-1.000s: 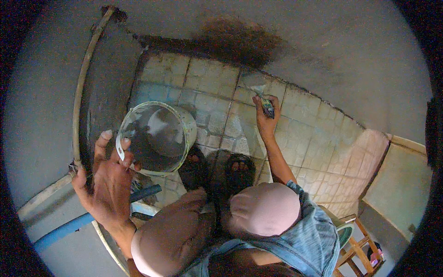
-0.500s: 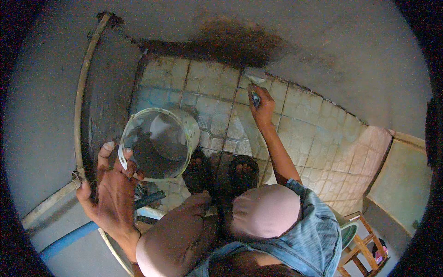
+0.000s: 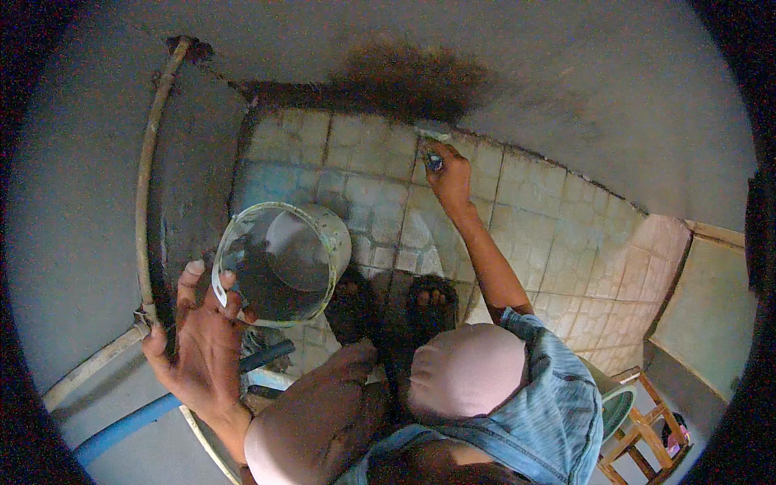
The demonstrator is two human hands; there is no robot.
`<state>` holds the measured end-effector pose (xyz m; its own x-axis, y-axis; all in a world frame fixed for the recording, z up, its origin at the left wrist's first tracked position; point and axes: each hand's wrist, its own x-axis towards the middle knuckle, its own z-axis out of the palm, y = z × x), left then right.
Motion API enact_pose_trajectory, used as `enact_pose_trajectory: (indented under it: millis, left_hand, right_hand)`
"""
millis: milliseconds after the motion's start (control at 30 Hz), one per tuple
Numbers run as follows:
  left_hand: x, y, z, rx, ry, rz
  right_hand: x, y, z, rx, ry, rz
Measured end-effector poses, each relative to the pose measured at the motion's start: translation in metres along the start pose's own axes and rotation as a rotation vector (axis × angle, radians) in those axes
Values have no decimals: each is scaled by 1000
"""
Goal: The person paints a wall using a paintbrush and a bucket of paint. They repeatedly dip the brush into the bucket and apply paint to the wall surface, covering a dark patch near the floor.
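My right hand [image 3: 449, 176] is closed around a short dark-and-pale-blue-handled tool with a flat, whitish head. That head [image 3: 434, 132] is at the far edge of the tiled floor [image 3: 368, 141], where it meets the wall; whether it is a brush or a scraper I cannot tell. At the left, a pale translucent bucket [image 3: 331, 230] stands on the tiles with its mouth facing up, dark grey inside. My left hand [image 3: 206, 347] is beside its near left rim, thumb and fingers spread, some fingertips overlapping the rim. Whether they touch it is unclear.
The grey far wall [image 3: 582, 89] has a dark brown stain [image 3: 412, 77] low down. A pale pipe [image 3: 149, 178] runs along the left, with a blue pipe [image 3: 129, 420] below it. My feet [image 3: 432, 299] are on the tiles. A wooden stool [image 3: 643, 432] stands at the lower right.
My right hand has moved slightly left and away from me, taking the tool's head leftward along the wall's foot. My left hand keeps its place beside the bucket. The view has shifted slightly.
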<state>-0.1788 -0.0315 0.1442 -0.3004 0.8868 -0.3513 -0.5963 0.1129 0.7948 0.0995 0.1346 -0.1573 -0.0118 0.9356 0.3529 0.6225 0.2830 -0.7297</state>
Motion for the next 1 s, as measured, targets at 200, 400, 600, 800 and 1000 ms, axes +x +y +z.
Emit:
enact_pose_trajectory:
  millis: [200,400,600,800,1000]
  left_hand:
    - [0,-2,-6,-2,-18,13]
    - [-2,0,-3,-29,-17,-33]
    - [-1,0,-2,51,-18,-70]
    - [2,2,6,121,-3,-75]
    - [0,2,2,65,-41,-70]
  right_hand:
    - [0,9,0,-88,-59,60]
    - [6,15,-7,-92,32,-39]
    - [-36,-3,-49,-94,-34,-30]
    - [-22,18,-41,-151,-175,-46]
    - [-14,31,-29,-148,-212,-24]
